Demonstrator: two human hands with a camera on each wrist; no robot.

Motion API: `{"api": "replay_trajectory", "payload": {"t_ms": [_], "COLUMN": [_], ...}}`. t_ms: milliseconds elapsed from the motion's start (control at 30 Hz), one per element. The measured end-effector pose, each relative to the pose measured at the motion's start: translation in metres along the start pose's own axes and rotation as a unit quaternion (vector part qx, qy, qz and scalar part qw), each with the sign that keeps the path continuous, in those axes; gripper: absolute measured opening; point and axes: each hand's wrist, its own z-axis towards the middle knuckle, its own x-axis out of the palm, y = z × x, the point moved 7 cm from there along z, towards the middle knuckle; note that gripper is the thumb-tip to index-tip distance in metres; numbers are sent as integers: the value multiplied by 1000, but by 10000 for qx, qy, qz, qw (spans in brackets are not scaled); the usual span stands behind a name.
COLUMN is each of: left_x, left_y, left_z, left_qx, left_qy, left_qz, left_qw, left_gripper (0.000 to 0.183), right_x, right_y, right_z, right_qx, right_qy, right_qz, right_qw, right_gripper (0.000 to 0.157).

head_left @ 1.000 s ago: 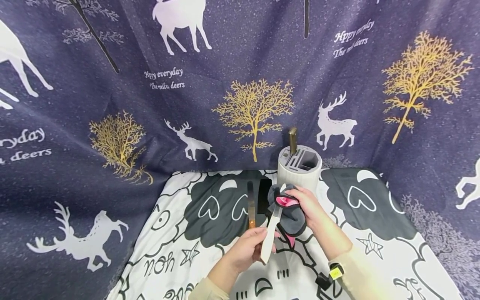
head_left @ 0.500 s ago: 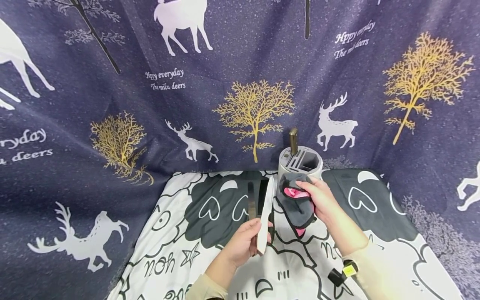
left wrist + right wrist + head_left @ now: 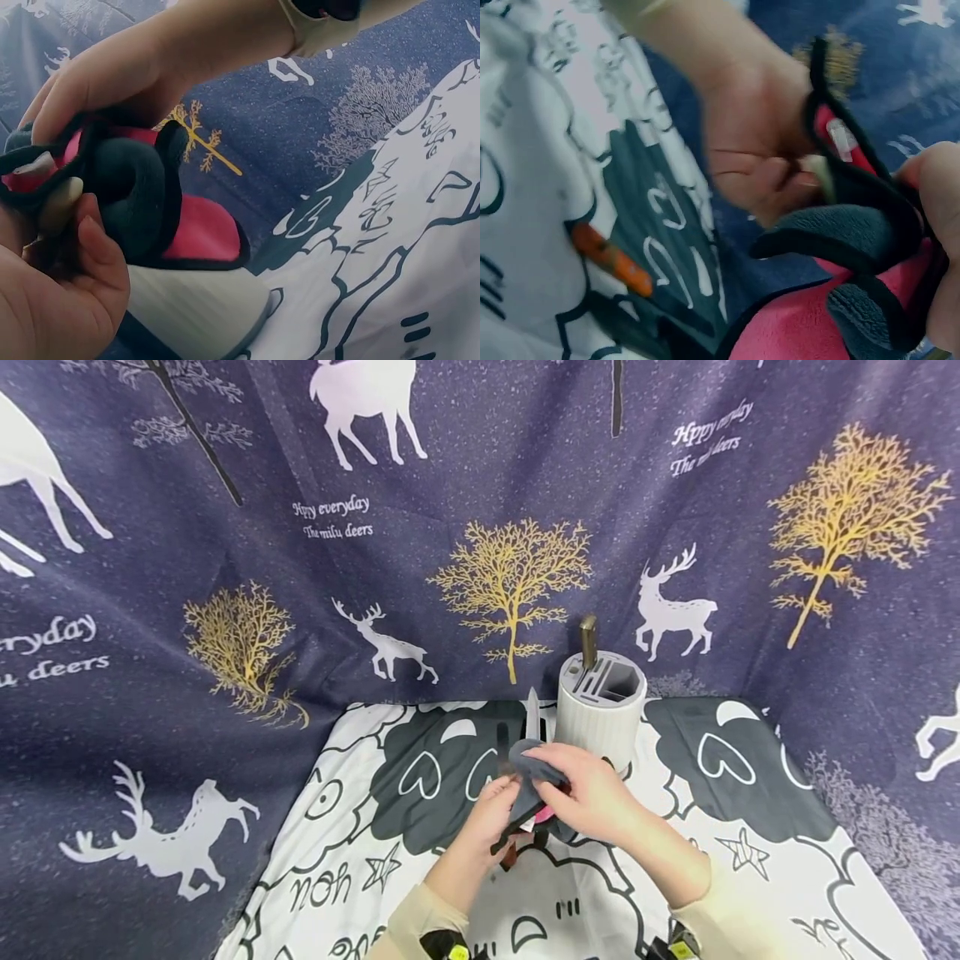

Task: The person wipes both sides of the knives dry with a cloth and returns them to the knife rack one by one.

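In the head view a knife points its bare blade away from the person. My left hand grips its pale handle, which shows in the left wrist view. My right hand holds a dark grey cleaning cloth with a pink underside and black edging. The cloth is folded around the knife near the handle and covers the lower blade. Right of the blade stands a white ribbed knife block, with one brown-handled knife in it.
Another knife with an orange wooden handle lies on the black-and-white patterned cloth cover, partly behind the left hand in the head view. A flat black object lies beside it, mostly hidden. A dark blue deer-print curtain hangs behind.
The right hand first drew the cleaning cloth off the knife to the right, baring the blade, then brought it back left onto the knife. The left hand has kept its grip, shifting slightly.
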Motion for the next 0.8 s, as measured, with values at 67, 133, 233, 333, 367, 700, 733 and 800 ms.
{"api": "replay_trajectory", "payload": {"t_ms": [67,133,233,333,367,700,733,800], "left_x": [-1,-1,-1,-1,-2,-4,-4,-6], "left_y": [-3,-5,-7,-6,-6,0,1,3], "left_z": [1,1,2,5,5,5,5,4], "left_qx": [160,334,437,401,385,163,97,-35], "left_qy": [14,84,228,266,221,53,71,88], "left_qz": [144,257,345,341,382,-196,-319,-443], "left_qw": [9998,9991,9982,9983,9983,9997,9994,9990], "left_gripper": [45,45,44,42,41,31,27,25], "right_x": [6,11,16,18,19,22,22,21], "right_y": [3,5,8,13,15,26,26,28], "right_z": [-2,-3,-3,-4,-4,-9,-10,-13], "right_qx": [-180,-298,-430,-604,-664,-811,-806,-815], "right_qy": [-10,-14,-22,-106,-135,-66,-54,-61], "right_qz": [-356,-519,-710,-946,-1024,-972,-937,-847], "right_qw": [9992,9982,9965,9936,9924,9919,9923,9931], "right_gripper": [37,38,40,41,40,36,36,36]}}
